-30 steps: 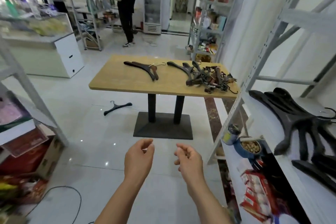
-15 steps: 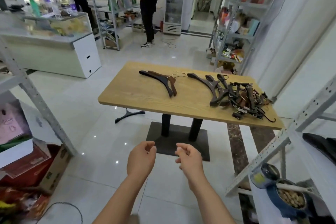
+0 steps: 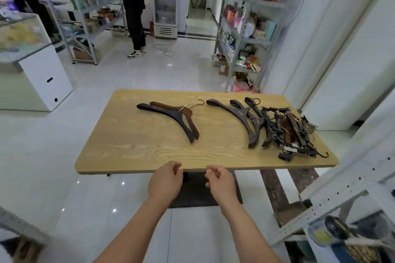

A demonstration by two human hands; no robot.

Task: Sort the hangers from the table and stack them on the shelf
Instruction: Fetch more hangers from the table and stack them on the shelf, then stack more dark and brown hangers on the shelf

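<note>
Left hand and right hand loosely curled, empty, at table edge; likely reaching for hangers mid-frame.

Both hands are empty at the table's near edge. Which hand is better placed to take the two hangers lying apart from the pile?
Probably the left. The left hand is almost directly in front of the two hangers; the right hand is nearer the tangled pile on the right.
</note>
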